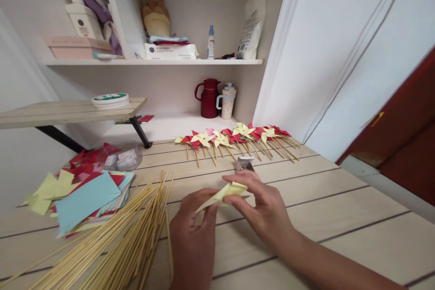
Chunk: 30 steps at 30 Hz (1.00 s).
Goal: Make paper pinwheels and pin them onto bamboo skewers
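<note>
Between my two hands, above the table, is a piece of pale yellow paper (217, 197) with folded, pointed corners. My left hand (195, 226) pinches its left side between thumb and fingers. My right hand (263, 206) grips its right side, thumb below and fingers on top. Just beyond my right fingers stands a small open box (245, 161), partly hidden by the hand. To the left of my hands lies a loose bundle of thin wooden sticks (136, 222). Farther back, a row of red and yellow paper pinwheels on sticks (222, 139) lies along the table.
Left on the table (340, 204) are cut paper sheets (88, 201), red paper pieces (90, 163) and a clear container (124, 158) with small white packets. A raised wooden stand (71, 112) is behind them. A red jug (210, 99) and a cup (227, 102) stand in the cabinet.
</note>
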{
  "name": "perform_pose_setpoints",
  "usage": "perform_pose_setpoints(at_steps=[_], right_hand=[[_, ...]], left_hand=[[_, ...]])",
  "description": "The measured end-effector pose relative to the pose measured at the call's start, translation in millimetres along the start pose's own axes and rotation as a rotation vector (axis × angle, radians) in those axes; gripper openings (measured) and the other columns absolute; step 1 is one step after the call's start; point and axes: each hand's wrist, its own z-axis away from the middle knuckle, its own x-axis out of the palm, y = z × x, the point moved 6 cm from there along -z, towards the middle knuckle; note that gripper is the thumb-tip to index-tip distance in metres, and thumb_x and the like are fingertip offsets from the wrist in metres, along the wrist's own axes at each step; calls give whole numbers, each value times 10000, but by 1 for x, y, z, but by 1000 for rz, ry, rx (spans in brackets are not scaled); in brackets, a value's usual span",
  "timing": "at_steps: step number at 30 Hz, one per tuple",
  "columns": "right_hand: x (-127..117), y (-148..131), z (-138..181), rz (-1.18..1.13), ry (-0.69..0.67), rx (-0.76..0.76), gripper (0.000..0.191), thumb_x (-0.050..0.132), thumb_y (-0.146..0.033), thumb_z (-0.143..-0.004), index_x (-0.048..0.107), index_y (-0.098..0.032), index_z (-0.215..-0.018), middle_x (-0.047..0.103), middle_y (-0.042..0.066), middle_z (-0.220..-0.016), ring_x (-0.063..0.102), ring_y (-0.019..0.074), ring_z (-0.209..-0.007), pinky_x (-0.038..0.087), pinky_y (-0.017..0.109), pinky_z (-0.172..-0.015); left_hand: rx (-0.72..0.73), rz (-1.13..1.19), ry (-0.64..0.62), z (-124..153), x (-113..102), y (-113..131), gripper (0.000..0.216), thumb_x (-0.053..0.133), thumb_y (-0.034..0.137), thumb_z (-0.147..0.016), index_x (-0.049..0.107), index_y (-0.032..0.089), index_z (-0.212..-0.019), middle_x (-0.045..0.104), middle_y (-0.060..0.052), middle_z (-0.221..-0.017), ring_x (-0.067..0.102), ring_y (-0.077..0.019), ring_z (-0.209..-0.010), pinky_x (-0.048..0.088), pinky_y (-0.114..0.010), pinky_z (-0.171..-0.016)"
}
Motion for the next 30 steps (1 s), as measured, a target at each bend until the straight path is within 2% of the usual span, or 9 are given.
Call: perform_pose_setpoints(at_steps=[4,10,12,16,18,21,24,27,30], right_hand=[[1,-2,-1,-22,-5,-9,114,688,-262,-860,684,-272,-974,746,15,-904,647,234,-986,466,408,-992],[2,-8,-2,-29,-1,-22,56,679,-233,-864,658,-266,-904,721,-5,-827,650,218,-963,466,379,-972],[2,-6,-1,-36,0,0,102,683,-234,-860,665,-271,-953,725,1,-875,649,212,-976,482,358,-946],[4,1,1,-62,-21,54,363,690,-250,-858,624,-297,-1212,718,24,-1115,641,204,-1044,506,321,-912],[5,2,1,-62,-31,48,299,687,-257,-861,657,-305,-1154,734,12,-1072,626,211,-1084,484,331,-954],[6,3,-1,-79,-41,43,79,674,-263,-869,691,-287,-942,738,-1,-905,623,219,-1068,466,340,-964],[7,3,-2,-116,-46,57,28,671,-246,-868,672,-271,-881,712,-6,-836,626,211,-1021,455,341,-966],[8,3,-2,-145,-50,52,52,674,-218,-862,666,-270,-865,700,-21,-810,631,193,-957,416,352,-1015],[8,6,-1,-153,-49,74,75,671,-198,-857,670,-273,-855,694,-23,-811,625,189,-951,416,343,-999]], left_hand=[[72,-12,-7,1,0,3,94,702,287,-774,772,263,-832,758,-31,-864,693,-212,-824,532,-321,-816],[150,-95,3,2,-1,1,114,689,266,-805,751,282,-899,762,-4,-885,705,-196,-827,546,-304,-791],[199,-124,9,3,-2,2,127,686,248,-808,747,294,-910,759,5,-907,704,-195,-852,543,-304,-796],[350,-196,42,4,-3,9,185,667,191,-815,734,319,-930,750,29,-918,693,-178,-868,528,-306,-811],[411,-239,59,4,-3,13,190,666,177,-818,720,315,-937,746,39,-901,688,-167,-840,520,-305,-802],[504,-301,91,5,-4,20,176,670,165,-818,692,296,-933,739,48,-869,678,-157,-810,503,-314,-806],[586,-368,88,6,-3,27,179,649,141,-829,679,283,-935,737,46,-874,671,-160,-830,483,-328,-829],[584,-404,80,6,-3,28,142,630,131,-833,670,265,-856,733,44,-848,665,-157,-807,477,-328,-827],[491,-396,59,4,-4,22,114,644,161,-824,680,269,-820,732,44,-825,667,-161,-793,491,-310,-788]])
